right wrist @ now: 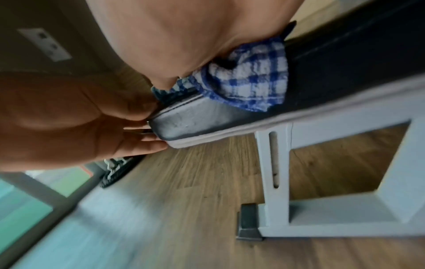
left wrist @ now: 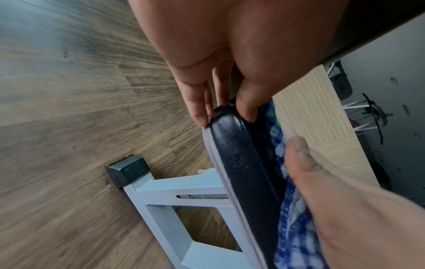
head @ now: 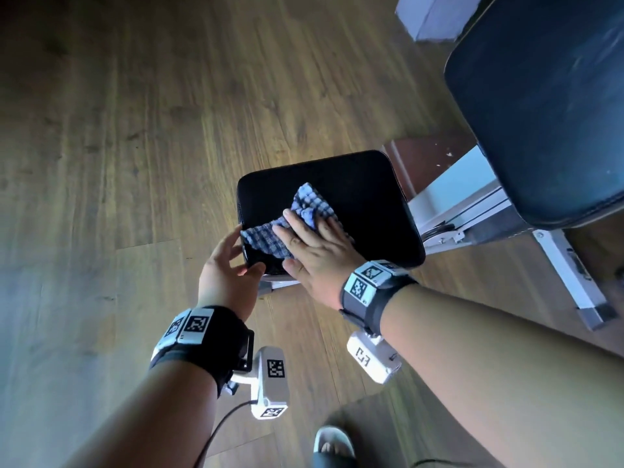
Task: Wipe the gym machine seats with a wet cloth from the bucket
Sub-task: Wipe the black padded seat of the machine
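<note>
Underfoot, the wood-grain floor (head: 135, 136) fills most of the head view. At the upper right, a large dark backrest pad (head: 547, 103) leans over the white metal frame (head: 449, 204) of the gym machine, which ends in a black rubber foot (left wrist: 126, 171) on the floor. Lower and nearer sits the black padded seat (head: 364, 194), roughly square with rounded corners.

On the seat's near half lies the blue-and-white checked cloth (head: 304, 214), rumpled, with one bunched end reaching toward the seat's middle and the other toward its left edge.

Both forearms reach forward and down, each wrist wrapped in a dark band carrying coded markers. The right hand (head: 315, 255) lies palm-down on the cloth, fingers (head: 293, 224) straight and spread, thumb out over the seat's near edge, pressing the cloth flat against the pad. The left hand (head: 226, 265) clasps the seat's near-left corner: in the left wrist view its thumb sits on top of the pad beside the cloth while the other fingers (left wrist: 197, 107) curl under the rim.

A grey sandal (head: 332, 442) shows at the bottom edge.
</note>
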